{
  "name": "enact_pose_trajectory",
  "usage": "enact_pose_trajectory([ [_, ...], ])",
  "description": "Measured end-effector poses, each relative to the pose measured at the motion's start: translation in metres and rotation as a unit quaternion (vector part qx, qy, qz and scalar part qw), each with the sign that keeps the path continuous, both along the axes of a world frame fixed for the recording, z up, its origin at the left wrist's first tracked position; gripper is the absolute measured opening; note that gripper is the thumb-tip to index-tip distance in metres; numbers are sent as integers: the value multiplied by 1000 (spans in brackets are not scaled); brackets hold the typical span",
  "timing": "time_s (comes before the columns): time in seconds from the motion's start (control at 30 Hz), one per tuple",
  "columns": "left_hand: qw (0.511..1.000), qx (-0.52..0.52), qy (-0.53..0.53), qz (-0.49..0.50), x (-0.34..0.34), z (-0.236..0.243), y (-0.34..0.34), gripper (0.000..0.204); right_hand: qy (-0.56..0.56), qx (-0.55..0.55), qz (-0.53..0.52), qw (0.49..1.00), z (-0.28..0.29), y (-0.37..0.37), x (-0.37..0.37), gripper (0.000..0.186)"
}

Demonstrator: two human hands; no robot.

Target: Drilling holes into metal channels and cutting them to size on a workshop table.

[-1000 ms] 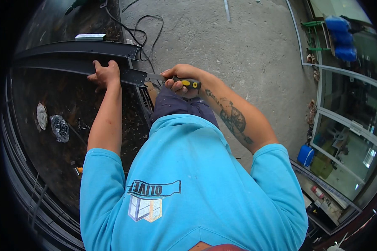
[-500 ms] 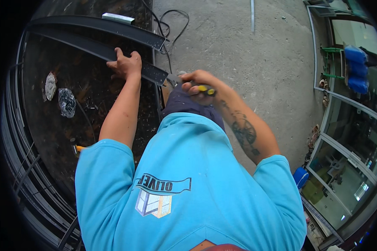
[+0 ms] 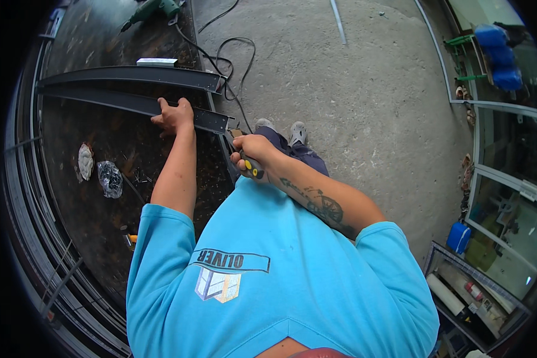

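Observation:
On the dark workbench (image 3: 110,238) lie two long dark grey metal profiles, bent by the lens. My left hand (image 3: 175,118) is closed over the nearer profile (image 3: 210,120), fingers on its far edge. At waist height by that profile's end, my right hand (image 3: 258,149) is wrapped round a hand tool (image 3: 252,167) with a dark handle and yellow spots. The tool's grey head points at the profile's end; its exact kind is hard to make out. The farther profile (image 3: 143,76) lies apart beyond my left hand, with a short silver metal piece (image 3: 157,62) behind it.
A green power drill (image 3: 152,12) lies at the bench's far end, its black cable (image 3: 252,65) looping onto the concrete floor (image 3: 364,107). Left of my arm are a clear plastic bag (image 3: 110,179) and a whitish bundle (image 3: 86,161). Glazed frames (image 3: 507,203) stand at the right.
My right hand and the tool have come in closer to my waist. The view has shifted, bringing the drill and my shoes into sight. My left hand stays on the nearer profile.

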State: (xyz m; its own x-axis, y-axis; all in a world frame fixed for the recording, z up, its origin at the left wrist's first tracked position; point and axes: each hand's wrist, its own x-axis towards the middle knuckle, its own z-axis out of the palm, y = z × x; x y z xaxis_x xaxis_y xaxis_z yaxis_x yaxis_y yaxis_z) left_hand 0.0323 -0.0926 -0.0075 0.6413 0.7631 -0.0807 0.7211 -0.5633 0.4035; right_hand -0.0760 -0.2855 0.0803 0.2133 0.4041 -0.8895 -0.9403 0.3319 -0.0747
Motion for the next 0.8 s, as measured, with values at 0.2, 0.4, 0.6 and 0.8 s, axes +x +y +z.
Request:
enact_pose_trajectory([
  [0.2, 999, -35, -5, -8, -19, -2, 12, 72, -88, 155, -13, 984, 15, -52, -27, 19],
  [0.4, 966, 228, -49, -111, -57, 19, 28, 71, -219, 35, -129, 966, 10, -160, -90, 55],
  [0.6, 992, 28, -103, -68, 46, -4, 11, 74, -350, -25, -84, 933, 27, -147, -77, 57],
  [0.8, 997, -44, 44, -54, 57, -18, 5, 77, -451, -228, 161, 847, -18, -121, -71, 31],
])
